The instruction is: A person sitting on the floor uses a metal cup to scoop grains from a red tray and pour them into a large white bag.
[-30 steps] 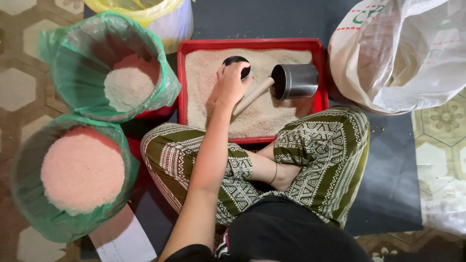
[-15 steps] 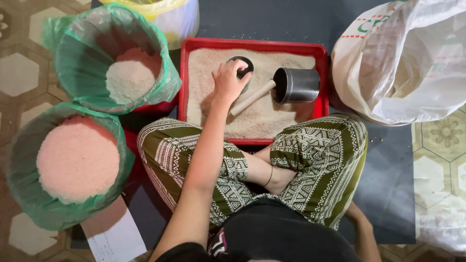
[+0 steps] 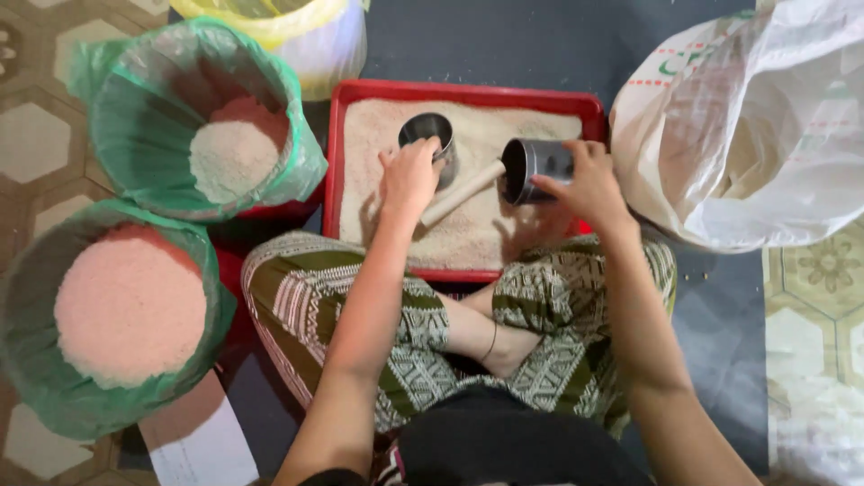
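A shallow red rectangular plastic tray point(image 3: 335, 162) filled with pale, fine grain is seen on the floor just beyond the crossed legs of a seated person in green-and-white patterned trousers point(image 3: 306, 297). The left hand point(image 3: 409, 175) is laid over the near rim of a small round metal cup point(image 3: 427, 133) that stands upright in the grain toward the far middle of the tray; its fingers are curled around the cup's edge. The right hand point(image 3: 589, 184) is closed around a second cylindrical metal scoop point(image 3: 535, 166), which lies on its side with its dark mouth turned to the left, over the right part of the tray. A pale wooden handle point(image 3: 463, 193) is seen running from this scoop diagonally toward the near left, passing just beside the left hand. To the left of the tray, two round containers lined with green plastic bags are placed: the far one point(image 3: 126, 117) holds a low heap of whitish grain, and the near one point(image 3: 27, 360) is filled almost to the brim with pinkish grain. A yellow-lined container point(image 3: 306, 27) is partly visible at the far edge. A large white plastic sack point(image 3: 765, 135) is slumped to the right of the tray, touching its right edge.
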